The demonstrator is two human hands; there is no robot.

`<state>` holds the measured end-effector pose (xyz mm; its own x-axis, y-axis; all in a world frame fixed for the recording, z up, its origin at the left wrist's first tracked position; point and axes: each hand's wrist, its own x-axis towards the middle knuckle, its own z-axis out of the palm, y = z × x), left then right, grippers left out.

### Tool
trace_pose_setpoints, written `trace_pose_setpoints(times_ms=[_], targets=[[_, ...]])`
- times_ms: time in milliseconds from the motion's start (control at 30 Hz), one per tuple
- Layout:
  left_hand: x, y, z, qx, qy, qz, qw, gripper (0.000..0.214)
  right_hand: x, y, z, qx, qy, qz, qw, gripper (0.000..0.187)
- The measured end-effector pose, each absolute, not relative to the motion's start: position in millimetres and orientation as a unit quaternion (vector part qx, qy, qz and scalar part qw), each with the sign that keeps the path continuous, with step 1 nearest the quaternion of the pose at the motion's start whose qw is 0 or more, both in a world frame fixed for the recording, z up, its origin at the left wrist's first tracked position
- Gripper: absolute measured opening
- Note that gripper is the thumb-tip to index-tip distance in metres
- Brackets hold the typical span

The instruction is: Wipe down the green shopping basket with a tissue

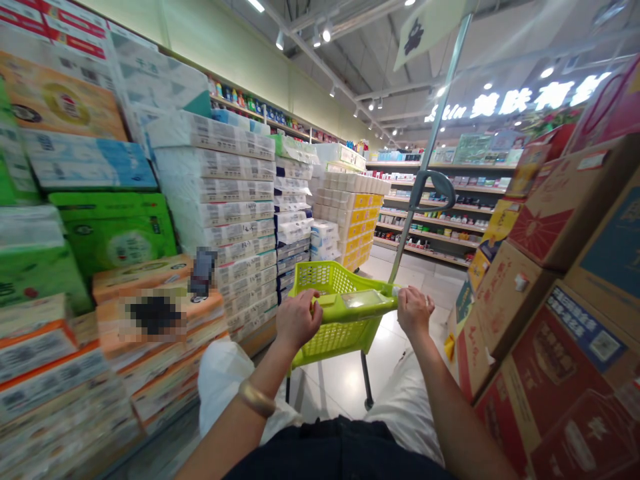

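A lime-green shopping cart stands in front of me in a store aisle, its basket showing nothing inside. My left hand is closed round the left end of the cart's green handle bar. A gold bangle sits on that wrist. My right hand is closed on the right end of the same bar. A grey pole rises from the cart beside my right hand and carries a flag at the top.
Stacked packs of tissue and toilet paper wall the left side of the aisle. Cardboard boxes are piled high on the right. The pale tiled floor runs ahead toward shelves of goods at the far end.
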<state>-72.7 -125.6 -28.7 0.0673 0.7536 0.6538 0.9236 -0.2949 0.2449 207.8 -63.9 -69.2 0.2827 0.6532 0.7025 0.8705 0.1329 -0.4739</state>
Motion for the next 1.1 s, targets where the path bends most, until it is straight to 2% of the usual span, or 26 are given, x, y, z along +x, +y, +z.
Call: trace_pose_setpoints(times_ms=[500,633,767,900,1100], targets=[[-154,-87,-27,-0.737,-0.559,-0.369,0.09,0.03,185,-88,-68,-0.542,-0.682,-0.088,0.483,0.041],[-170,-79,-24,-0.713,-0.597,-0.341,0.135,0.032,168,-93,-60,-0.523,-0.704,-0.063,0.477,0.044],[-152,-88,-14,-0.648,-0.631,-0.392,0.169,0.034,144,-99,-56,-0.493,-0.734,-0.05,0.464,0.045],[-103,-100,-5,-0.714,-0.521,-0.459,0.094,0.029,119,-107,-55,-0.453,-0.759,-0.041,0.466,0.042],[-40,-103,1,-0.765,-0.471,-0.434,-0.064,0.029,106,-118,-61,-0.395,-0.754,-0.012,0.525,0.042]])
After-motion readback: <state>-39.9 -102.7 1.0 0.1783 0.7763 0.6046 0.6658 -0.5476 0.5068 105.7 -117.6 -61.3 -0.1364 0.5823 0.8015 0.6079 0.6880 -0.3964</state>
